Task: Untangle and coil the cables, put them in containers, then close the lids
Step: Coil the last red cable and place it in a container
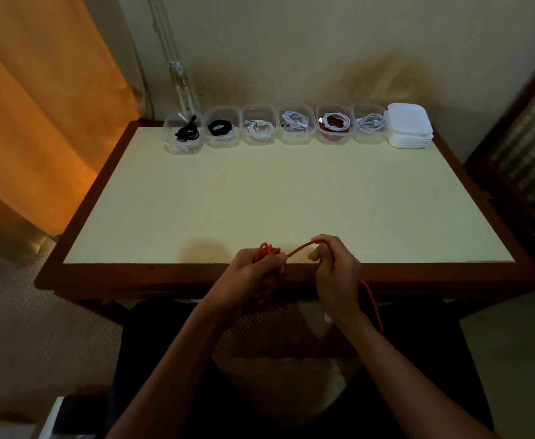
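Held nearest the camera, at the table's (196, 198) near edge: red cable (298, 249), partly coiled. Loops are bunched in the left hand (253, 274), grip curled round them. A taut span is run rightward and slightly up to the right hand (336, 274), pinched there; the loose tail is dropped off the near edge. Bare tabletop is left beyond. Six open containers (294, 125), each already holding cable, and stacked lids (410, 126) are ranged along the far edge.

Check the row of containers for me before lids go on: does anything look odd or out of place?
Only the leftmost container: black cable ends poke up above its rim, which might foul a lid. The other five look tidy, and the lids sit neatly stacked at the right.
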`<state>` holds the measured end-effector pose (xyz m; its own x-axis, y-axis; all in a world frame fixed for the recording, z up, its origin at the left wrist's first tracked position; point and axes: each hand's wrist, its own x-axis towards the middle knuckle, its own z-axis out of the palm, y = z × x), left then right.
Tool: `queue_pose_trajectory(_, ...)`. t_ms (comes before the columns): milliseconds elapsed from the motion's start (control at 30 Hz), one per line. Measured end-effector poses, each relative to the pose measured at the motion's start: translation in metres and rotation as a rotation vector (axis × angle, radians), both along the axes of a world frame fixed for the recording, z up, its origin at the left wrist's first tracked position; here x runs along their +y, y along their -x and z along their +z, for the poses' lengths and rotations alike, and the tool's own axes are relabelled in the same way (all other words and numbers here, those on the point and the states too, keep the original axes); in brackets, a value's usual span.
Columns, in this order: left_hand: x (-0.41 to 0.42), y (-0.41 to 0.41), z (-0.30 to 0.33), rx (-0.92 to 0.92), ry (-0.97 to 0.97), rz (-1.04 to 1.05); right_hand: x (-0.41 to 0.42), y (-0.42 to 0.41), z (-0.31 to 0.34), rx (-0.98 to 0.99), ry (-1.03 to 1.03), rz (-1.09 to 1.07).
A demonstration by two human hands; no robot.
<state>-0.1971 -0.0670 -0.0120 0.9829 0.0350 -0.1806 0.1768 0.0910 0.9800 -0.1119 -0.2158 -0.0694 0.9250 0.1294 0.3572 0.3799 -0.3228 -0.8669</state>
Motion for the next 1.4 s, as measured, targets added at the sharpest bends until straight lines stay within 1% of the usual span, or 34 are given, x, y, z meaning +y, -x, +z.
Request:
queue_pose_trajectory(67, -0.002, 0.003, -0.004, 0.052, 0.055, -0.056, -0.001, -0.003, 0.005, 0.025, -0.039, 0.015)
queue_pose_trajectory(233, -0.014, 0.007, -0.01, 0.144, 0.182, -0.225, 0.001, -0.016, 0.013, 0.07, -0.03, -0.016)
queue_pose_trajectory(333, -0.023, 0.008, -0.007, 0.165, 0.289, -0.27, -0.002, -0.02, 0.01, 0.095, 0.056, 0.036)
queue_pose_trajectory(400, -0.027, 0.005, 0.003, 0.111, 0.453, -0.243, -0.004, -0.014, 0.002, 0.144, 0.152, 0.121)
queue_pose_trajectory(467, -0.024, -0.001, 0.012, 0.029, 0.612, -0.126, -0.003, 0.001, -0.007, 0.142, 0.174, 0.238)
queue_pose_trajectory(533, -0.018, -0.008, 0.02, -0.037, 0.658, 0.03, -0.003, 0.019, -0.012, 0.087, 0.176, 0.312)
queue_pose_trajectory(567, -0.014, -0.012, 0.021, -0.055, 0.65, 0.104, -0.003, 0.026, -0.012, 0.072, 0.183, 0.337)
queue_pose_trajectory(633, -0.004, -0.017, 0.017, -0.066, 0.571, 0.253, -0.006, 0.038, -0.01, 0.131, 0.185, 0.421)
queue_pose_trajectory(700, 0.004, -0.021, 0.006, -0.075, 0.36, 0.393, -0.012, 0.046, -0.005, 0.235, 0.208, 0.572)
queue_pose_trajectory(767, 0.007, -0.021, -0.004, -0.06, 0.058, 0.481, -0.015, 0.052, 0.006, 0.315, 0.212, 0.713)
queue_pose_trajectory(800, 0.007, -0.02, -0.008, -0.035, -0.057, 0.48, -0.015, 0.053, 0.015, 0.343, 0.183, 0.735)
queue_pose_trajectory(833, 0.005, -0.018, -0.011, 0.007, -0.116, 0.448, -0.015, 0.051, 0.025, 0.356, 0.137, 0.73)
queue_pose_trajectory(867, 0.002, -0.016, -0.016, 0.05, -0.124, 0.389, -0.014, 0.047, 0.036, 0.353, 0.08, 0.708)
queue_pose_trajectory(933, -0.003, -0.011, -0.023, 0.104, -0.087, 0.202, -0.013, 0.034, 0.054, 0.356, -0.021, 0.664)
queue_pose_trajectory(1000, -0.008, -0.008, -0.024, 0.104, -0.073, 0.009, -0.011, 0.02, 0.066, 0.401, -0.09, 0.634)
queue_pose_trajectory(1067, -0.011, -0.006, -0.02, 0.102, 0.01, -0.103, -0.01, 0.009, 0.071, 0.401, -0.104, 0.602)
queue_pose_trajectory(1133, -0.013, -0.005, -0.015, 0.115, 0.15, -0.151, -0.01, 0.002, 0.073, 0.406, -0.094, 0.545)
queue_pose_trajectory(1200, -0.015, -0.005, -0.01, 0.086, 0.242, -0.185, -0.009, -0.002, 0.07, 0.481, -0.151, 0.529)
queue_pose_trajectory(1300, -0.02, -0.006, -0.007, 0.029, 0.269, -0.16, -0.01, -0.003, 0.061, 0.559, -0.268, 0.52)
queue_pose_trajectory(1400, -0.019, -0.005, -0.007, 0.027, 0.342, -0.137, -0.011, -0.005, 0.053, 0.495, -0.226, 0.48)
